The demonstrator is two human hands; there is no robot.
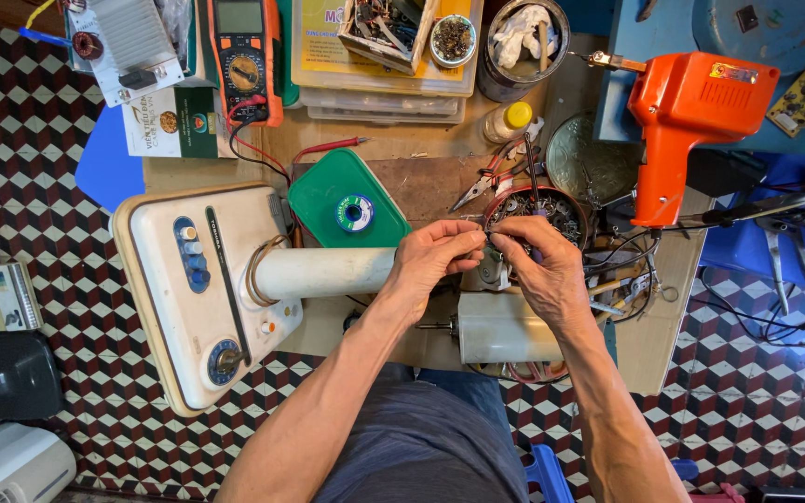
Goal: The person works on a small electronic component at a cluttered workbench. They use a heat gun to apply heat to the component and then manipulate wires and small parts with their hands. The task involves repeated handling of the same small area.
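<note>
My left hand [432, 258] and my right hand [538, 265] meet fingertip to fingertip over the low wooden workbench [649, 345]. Both pinch thin wires between them, just in front of a round motor stator [542, 210] with copper windings. What the fingertips grip beyond the wires is too small to tell. Under my forearms lies a cream fan stand: its base [207, 289] with blue buttons sits at the left, its pole [323, 272] runs right toward a cream cylinder [505, 328].
An orange soldering gun [687, 116] rests at the right. A green box with a solder spool [347, 200], a multimeter [246, 56], pliers [486, 182], a yellow-capped bottle [507, 119] and parts trays [384, 47] crowd the back. Checkered tile floor surrounds the bench.
</note>
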